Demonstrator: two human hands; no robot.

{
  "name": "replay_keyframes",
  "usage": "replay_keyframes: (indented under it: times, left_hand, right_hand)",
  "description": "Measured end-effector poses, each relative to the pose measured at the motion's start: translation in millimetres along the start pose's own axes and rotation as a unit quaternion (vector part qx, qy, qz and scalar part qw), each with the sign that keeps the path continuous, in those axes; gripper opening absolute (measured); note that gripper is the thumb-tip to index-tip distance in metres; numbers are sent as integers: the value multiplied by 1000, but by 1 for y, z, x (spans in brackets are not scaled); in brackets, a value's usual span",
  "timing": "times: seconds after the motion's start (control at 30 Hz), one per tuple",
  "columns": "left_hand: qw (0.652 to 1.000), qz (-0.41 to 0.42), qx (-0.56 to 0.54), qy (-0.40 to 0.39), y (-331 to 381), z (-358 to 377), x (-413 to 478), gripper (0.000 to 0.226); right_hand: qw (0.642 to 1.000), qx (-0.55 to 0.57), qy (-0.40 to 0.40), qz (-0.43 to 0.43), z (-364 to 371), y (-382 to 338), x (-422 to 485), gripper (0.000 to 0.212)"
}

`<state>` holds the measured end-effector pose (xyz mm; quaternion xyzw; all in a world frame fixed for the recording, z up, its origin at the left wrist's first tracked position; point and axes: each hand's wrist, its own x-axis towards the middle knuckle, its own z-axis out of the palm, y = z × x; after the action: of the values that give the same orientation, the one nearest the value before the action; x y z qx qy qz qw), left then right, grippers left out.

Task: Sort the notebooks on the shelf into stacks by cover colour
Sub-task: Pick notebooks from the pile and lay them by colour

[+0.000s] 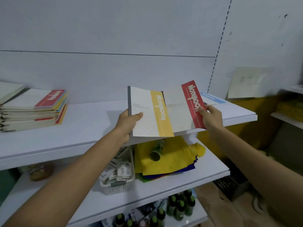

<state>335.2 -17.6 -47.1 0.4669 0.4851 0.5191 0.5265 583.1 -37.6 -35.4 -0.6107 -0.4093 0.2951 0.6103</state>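
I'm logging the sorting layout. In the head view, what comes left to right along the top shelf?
Mixed-colour stack of paper notebooks → left hand → yellow-banded white notebook → red-banded white notebook → right hand.

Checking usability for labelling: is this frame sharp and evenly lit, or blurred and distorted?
Head view: yellow notebook and red notebook sharp at centre; the mixed stack at left and the bottles soften toward the edges; wide-angle bending bows the shelf edge; light dim, even, no glare.

Stack left on top shelf; basket on lower shelf; bottles beneath.
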Motion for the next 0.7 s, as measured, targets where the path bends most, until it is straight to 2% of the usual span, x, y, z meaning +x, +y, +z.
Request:
replay_keyframes:
  times: [0.3,0.47,0.7]
  left_hand:
    - [997,-21,38,64,7,25,48,34]
    - [995,-18,79,49,2,29,90,33]
    - [992,-15,128,16,-7,32,154,33]
  right_hand:
    - [998,-13,-14,55,-14,23,54,18]
    - [995,-37,-8,97,-3,27,100,34]
    - [991,-78,-33,106,23,24,155,36]
